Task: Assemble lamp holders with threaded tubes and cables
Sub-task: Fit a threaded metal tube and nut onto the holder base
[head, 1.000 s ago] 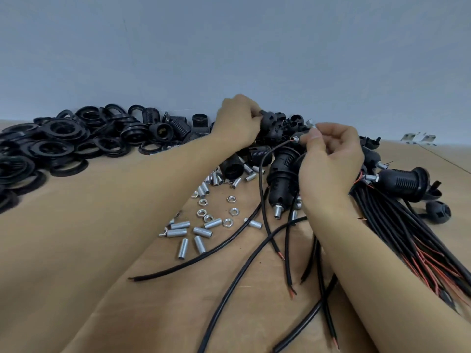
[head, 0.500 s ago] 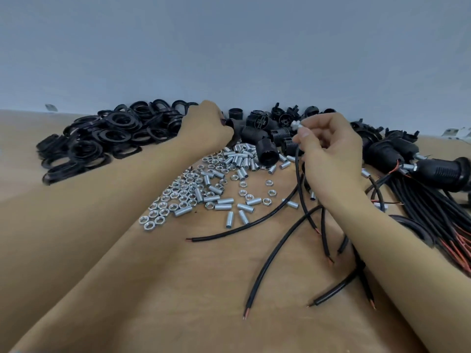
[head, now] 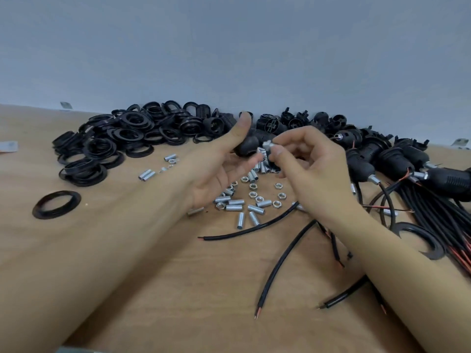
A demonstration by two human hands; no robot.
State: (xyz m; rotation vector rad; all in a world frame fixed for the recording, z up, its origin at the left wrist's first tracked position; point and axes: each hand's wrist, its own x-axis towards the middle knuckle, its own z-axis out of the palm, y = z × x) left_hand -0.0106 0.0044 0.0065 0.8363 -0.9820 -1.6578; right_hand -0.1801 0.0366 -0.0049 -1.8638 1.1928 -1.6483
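Toward the far edge of the tabletop [head: 153, 289], a threaded tube [head: 267, 144] is pinched in the right hand [head: 309, 171] and a black lamp holder [head: 248, 146] appears cupped by the half-open left hand [head: 216, 171], so cross-threading could be caused by tilted entry.

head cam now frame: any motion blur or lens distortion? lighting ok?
Head view: left hand and forearm smeared by motion blur, and the black holder it grips is soft; right hand sharper, pinching a small metal part. Wide-angle bend: the table's far edge bows and forearms balloon near the bottom. Lighting soft and even, weak shadows, no glare; threaded tubes readable.
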